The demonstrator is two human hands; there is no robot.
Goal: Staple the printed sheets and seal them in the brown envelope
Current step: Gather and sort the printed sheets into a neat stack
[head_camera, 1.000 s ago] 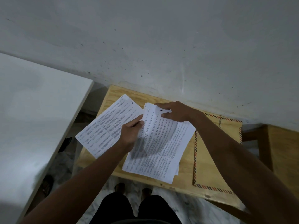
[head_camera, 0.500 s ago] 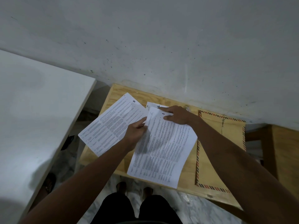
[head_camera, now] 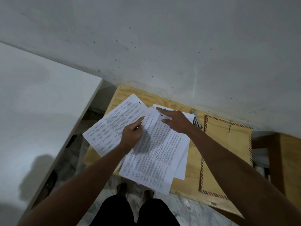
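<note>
Loose sheets (head_camera: 156, 152), thin, limp and prone to sliding, lie fanned on the counter (head_camera: 192, 162) just left of the envelope (head_camera: 228, 152), left hand (head_camera: 132, 136) and right hand (head_camera: 175, 120) resting spread-fingered on them, best gathered by their edges.

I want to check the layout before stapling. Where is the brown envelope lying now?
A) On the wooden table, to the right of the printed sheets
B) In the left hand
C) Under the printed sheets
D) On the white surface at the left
A: the brown envelope lies flat on the wooden table, right of the printed sheets, with no hand on it.
</note>
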